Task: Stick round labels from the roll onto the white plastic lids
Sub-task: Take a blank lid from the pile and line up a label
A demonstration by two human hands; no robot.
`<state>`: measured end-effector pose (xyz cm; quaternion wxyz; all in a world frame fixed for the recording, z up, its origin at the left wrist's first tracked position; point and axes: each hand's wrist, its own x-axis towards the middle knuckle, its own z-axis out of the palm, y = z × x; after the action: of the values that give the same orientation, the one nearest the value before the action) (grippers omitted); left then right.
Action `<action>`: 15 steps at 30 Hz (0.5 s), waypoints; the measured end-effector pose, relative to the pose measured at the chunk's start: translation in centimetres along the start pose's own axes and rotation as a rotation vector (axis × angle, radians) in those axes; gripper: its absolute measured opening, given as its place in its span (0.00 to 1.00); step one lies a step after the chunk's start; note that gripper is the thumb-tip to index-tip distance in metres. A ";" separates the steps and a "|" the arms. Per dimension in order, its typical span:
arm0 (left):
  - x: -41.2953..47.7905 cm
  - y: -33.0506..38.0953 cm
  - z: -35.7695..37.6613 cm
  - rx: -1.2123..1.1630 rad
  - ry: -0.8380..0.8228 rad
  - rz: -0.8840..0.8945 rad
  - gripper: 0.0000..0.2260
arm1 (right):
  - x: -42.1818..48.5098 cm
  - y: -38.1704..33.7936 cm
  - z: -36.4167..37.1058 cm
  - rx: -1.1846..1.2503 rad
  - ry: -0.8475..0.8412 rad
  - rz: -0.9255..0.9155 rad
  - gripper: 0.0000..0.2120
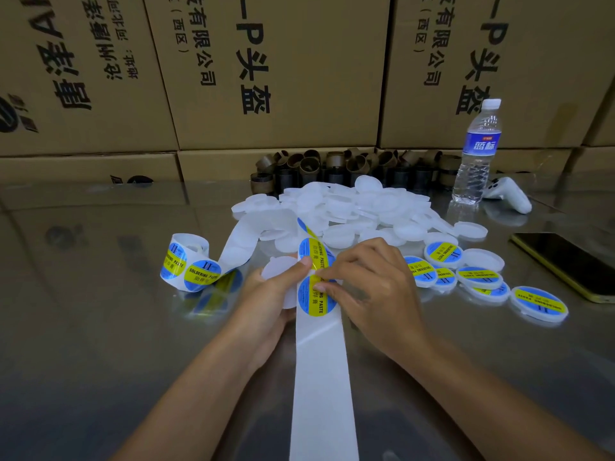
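Note:
A white backing strip (321,367) runs from the near edge up between my hands. Two round blue-and-yellow labels sit on it; the nearer label (312,302) is at my fingertips. My left hand (269,294) holds a plain white lid (278,267) and pins the strip with its thumb. My right hand (369,281) pinches the top edge of the nearer label. The label roll (184,259) lies to the left. A heap of bare white lids (352,207) is behind my hands. Several labelled lids (479,277) lie to the right.
A water bottle (477,154) stands at the back right beside a white controller (509,193). A phone (565,261) lies at the right edge. Brown cardboard cores (332,168) line the back, in front of stacked cartons (266,71). The steel table (100,294) is reflective.

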<state>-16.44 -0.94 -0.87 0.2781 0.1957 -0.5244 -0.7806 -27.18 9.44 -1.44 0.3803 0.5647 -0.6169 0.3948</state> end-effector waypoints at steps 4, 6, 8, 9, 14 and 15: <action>-0.1 -0.1 0.2 0.065 0.117 0.048 0.08 | -0.2 -0.1 0.1 0.038 -0.039 0.036 0.02; -0.1 0.0 0.2 0.101 0.195 0.081 0.08 | -0.3 -0.2 0.0 0.066 -0.091 0.055 0.02; 0.0 0.0 0.2 0.119 0.241 0.102 0.09 | -0.3 -0.4 -0.1 0.093 -0.145 0.077 0.03; 0.1 0.0 0.2 0.125 0.254 0.109 0.09 | -0.3 -0.4 -0.2 0.112 -0.165 0.092 0.03; 0.2 -0.1 0.1 0.157 0.266 0.118 0.08 | -0.1 -0.8 -0.5 0.286 -0.199 0.248 0.02; 0.2 -0.2 0.0 0.162 0.264 0.116 0.09 | 0.0 -0.9 -0.6 0.328 -0.192 0.291 0.02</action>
<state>-16.64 -0.99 -1.01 0.3725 0.2878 -0.5551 -0.6858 -26.27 9.94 -1.18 0.1620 0.5589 -0.6527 0.4851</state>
